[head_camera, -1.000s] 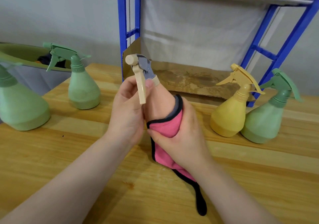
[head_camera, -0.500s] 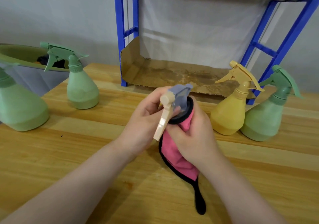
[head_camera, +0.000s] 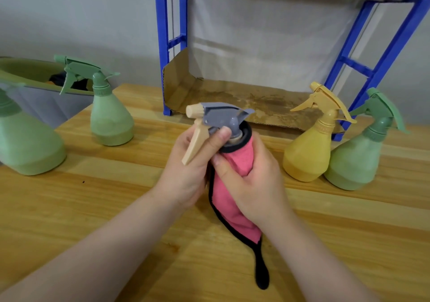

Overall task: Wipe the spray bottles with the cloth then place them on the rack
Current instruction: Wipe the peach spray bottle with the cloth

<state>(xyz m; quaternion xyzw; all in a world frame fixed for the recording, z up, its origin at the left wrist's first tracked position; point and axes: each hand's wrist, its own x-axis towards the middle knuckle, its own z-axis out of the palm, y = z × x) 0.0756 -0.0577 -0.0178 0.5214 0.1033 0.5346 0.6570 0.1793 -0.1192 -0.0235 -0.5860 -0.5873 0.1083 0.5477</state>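
Bottle (head_camera: pixel 232 125), wrapped in the pink cloth (head_camera: pixel 235 199), is held above the bench (head_camera: pixel 116 208) at centre frame. The cloth and bottle body are clenched in the right hand (head_camera: pixel 253 183); the neck is pinched by the left hand (head_camera: pixel 190 169) just under the grey sprayer head. For a clean wipe, the neck should be kept steady while the cloth is twisted and drawn along the body. The long axis is tilted, top toward 12 o'clock; the nozzle points toward 9 o'clock. Beyond, toward 12 o'clock, the rack (head_camera: pixel 162 46) is seen.
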